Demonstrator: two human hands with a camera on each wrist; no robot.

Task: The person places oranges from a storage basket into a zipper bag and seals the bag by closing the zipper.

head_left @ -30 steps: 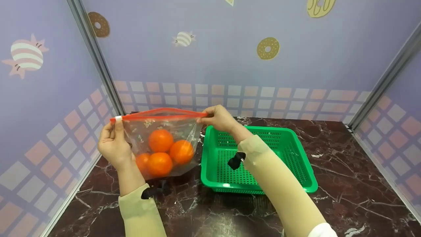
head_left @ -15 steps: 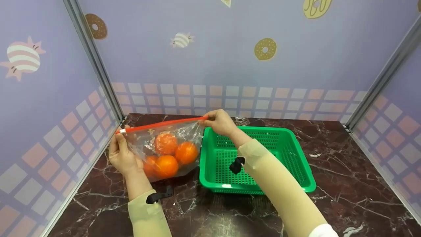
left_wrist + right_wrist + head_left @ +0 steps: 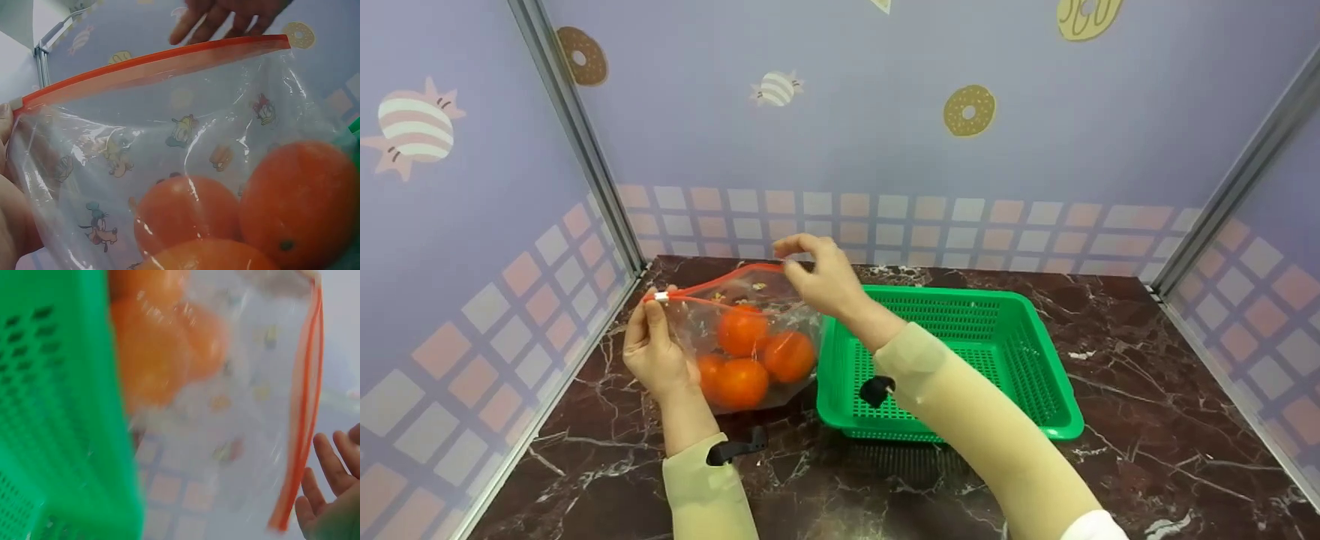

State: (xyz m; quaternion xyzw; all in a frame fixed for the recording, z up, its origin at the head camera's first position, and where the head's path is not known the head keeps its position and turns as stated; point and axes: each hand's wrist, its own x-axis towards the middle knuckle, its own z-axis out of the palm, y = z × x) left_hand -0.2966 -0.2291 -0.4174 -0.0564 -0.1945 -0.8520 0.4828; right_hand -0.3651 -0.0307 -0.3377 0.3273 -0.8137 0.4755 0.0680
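My left hand (image 3: 660,349) pinches the left corner of a clear zip bag (image 3: 690,330) beside its white slider (image 3: 661,297). Red zip strips (image 3: 152,59) run along the bag's top edge, and cartoon figures are printed on the plastic. Several oranges (image 3: 744,382) lie low inside the bag. My right hand (image 3: 829,281) is at the right end of the zip with its fingers spread and nothing gripped. In the right wrist view, the fingertips (image 3: 318,441) of that hand are close beside the strip; whether they touch it I cannot tell.
A green perforated basket (image 3: 1046,352) stands on the dark marbled tabletop (image 3: 1147,397), just right of the bag and under my right forearm. Purple patterned panels (image 3: 855,135) close in the back and both sides.
My right hand has let go of the bag's right corner and moved left along the zip. My left hand has shifted right and down with its corner, and the zip strips now bow apart.
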